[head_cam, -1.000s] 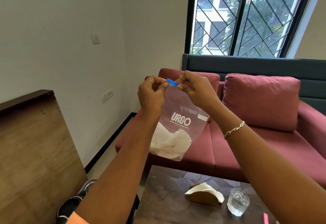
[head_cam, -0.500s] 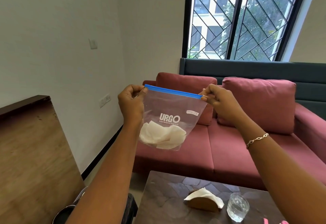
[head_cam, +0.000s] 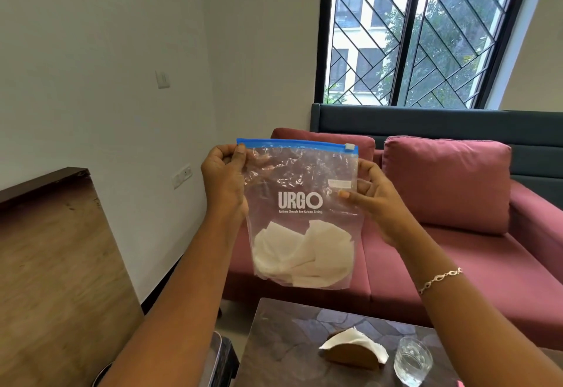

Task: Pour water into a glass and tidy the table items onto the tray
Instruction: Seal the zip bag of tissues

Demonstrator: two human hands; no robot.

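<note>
I hold a clear zip bag [head_cam: 301, 204] marked URGO up in front of me, above the table. Its blue zip strip runs flat along the top with the slider at the right end. White napkins [head_cam: 304, 252] lie crumpled in its bottom. My left hand [head_cam: 224, 179] pinches the bag's upper left corner. My right hand [head_cam: 370, 200] grips its right edge, thumb on the front. On the dark table [head_cam: 289, 344] below stand a wooden napkin holder [head_cam: 350, 356] with white napkins and a glass [head_cam: 412, 360] with water in it.
A pink sofa [head_cam: 457, 264] with cushions stands behind the table, under a barred window. A wooden panel [head_cam: 51, 264] rises at the left. Metal vessels [head_cam: 219, 356] sit low at the table's left edge. No tray is in view.
My hands went from close together at the bag's top to apart, running the zip shut. The bag now hangs flat, and my right hand has slid down its right edge.
</note>
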